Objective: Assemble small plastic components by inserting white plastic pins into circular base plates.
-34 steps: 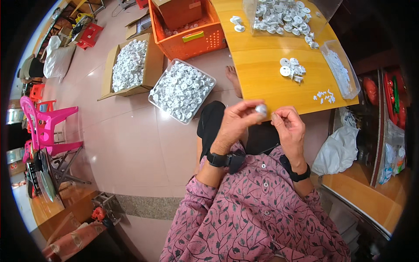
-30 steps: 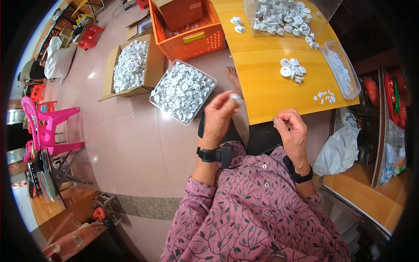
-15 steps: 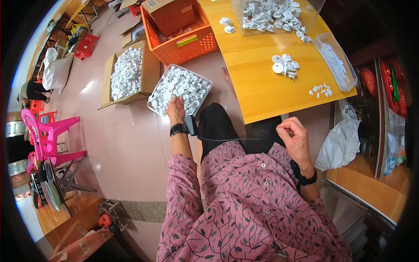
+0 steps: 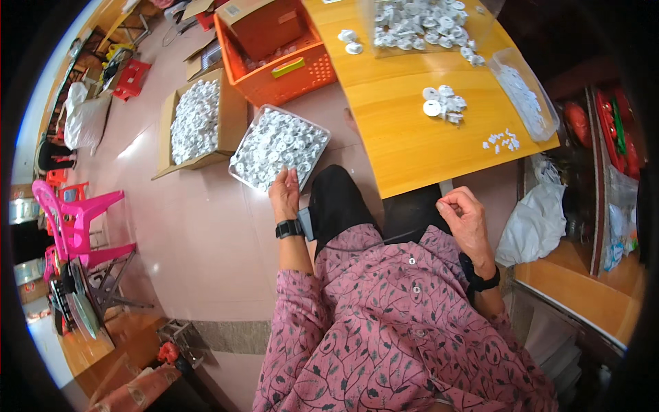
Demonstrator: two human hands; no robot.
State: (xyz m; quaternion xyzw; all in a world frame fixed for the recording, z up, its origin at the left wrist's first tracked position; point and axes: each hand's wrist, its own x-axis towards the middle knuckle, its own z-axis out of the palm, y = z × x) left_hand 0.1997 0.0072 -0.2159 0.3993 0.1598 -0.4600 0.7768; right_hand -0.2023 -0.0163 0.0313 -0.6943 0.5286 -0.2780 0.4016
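Observation:
My left hand (image 4: 285, 196) is at the near rim of a clear square tub (image 4: 237, 172) heaped with small white round plastic parts (image 4: 281, 144). Its fingers point up, slightly bent and apart, and I see nothing held in them. Close to the near edge of the yellow wooden table (image 4: 391, 165), my right hand (image 4: 468, 216) has thumb and fingertips pinched together; anything between them is too small to make out. On that table lie a little cluster of white round parts (image 4: 445, 104) and, nearer the right hand, several tiny white pieces (image 4: 502, 141).
A cardboard box (image 4: 233, 120) of white parts stands left of the tub, with an orange crate (image 4: 288, 72) behind. Farther back on the table are a clear bin (image 4: 425, 24) and a long tray (image 4: 525, 96). A pink chair (image 4: 79, 213) stands at left; a white bag (image 4: 532, 230) hangs at right.
My left hand has drawn back from over the white parts to the tub's near edge, its fingers loosening. My right hand stays pinched in almost the same place.

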